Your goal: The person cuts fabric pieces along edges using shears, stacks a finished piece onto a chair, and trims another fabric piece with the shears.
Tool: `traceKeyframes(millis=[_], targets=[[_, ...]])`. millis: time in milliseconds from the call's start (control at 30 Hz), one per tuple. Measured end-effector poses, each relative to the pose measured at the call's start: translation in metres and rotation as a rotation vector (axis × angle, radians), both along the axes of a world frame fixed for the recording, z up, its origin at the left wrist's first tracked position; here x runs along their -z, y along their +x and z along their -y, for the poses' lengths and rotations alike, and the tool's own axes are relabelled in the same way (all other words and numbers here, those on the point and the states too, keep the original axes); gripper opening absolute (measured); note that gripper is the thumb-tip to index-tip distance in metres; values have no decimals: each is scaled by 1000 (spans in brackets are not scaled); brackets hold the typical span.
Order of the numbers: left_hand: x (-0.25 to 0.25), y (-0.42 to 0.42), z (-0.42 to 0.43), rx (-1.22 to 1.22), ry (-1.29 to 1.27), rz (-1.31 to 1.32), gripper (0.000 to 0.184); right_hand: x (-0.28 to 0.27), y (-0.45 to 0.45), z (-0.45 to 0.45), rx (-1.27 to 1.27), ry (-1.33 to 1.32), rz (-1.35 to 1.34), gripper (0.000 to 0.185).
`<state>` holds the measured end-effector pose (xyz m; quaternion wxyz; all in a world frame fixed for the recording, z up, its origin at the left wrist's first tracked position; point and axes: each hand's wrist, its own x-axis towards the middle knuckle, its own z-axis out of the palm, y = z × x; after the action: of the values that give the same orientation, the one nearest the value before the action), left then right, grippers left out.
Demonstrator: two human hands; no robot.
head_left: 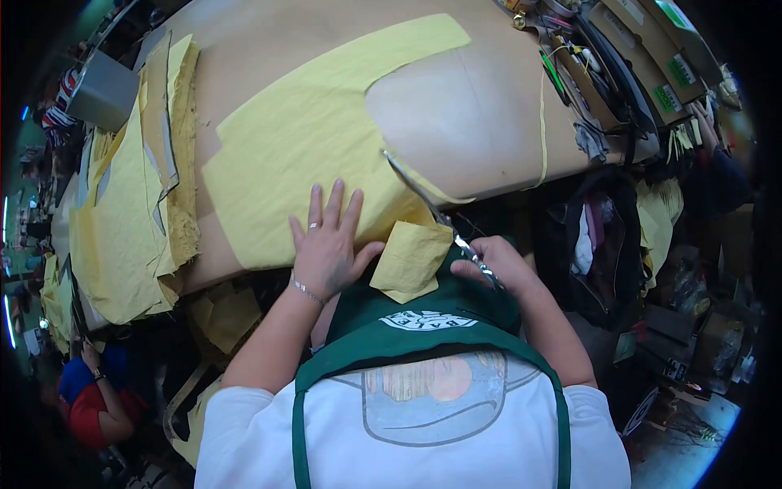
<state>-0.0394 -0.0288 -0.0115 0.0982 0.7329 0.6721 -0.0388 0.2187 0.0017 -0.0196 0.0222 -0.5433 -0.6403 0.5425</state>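
1 yellow sheet (301,138) under my flat, spread L hand (328,244).
R hand (498,265) grasping metal scissors (442,218), blades (411,181) fwd of my fingers at sheet's edge.

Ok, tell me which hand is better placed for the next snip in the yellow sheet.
The right hand, most likely: it already grips the scissors, which reach the edge of the yellow sheet. The left hand is spread on the sheet and holds no tool.

Left hand (327,253) flat, right hand (505,265) curled
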Motion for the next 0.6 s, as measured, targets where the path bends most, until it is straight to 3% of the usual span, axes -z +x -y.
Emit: traceKeyframes(millis=[233,367,600], targets=[[8,16,-3,6,102,-9,68,-4,0,8,39,-131,-28,51],[23,16,-8,111,188,-37,60,-4,6,3,50,-261,-151,51],[18,15,-5,91,184,63,53,0,11,-6,-60,-357,-336,53]])
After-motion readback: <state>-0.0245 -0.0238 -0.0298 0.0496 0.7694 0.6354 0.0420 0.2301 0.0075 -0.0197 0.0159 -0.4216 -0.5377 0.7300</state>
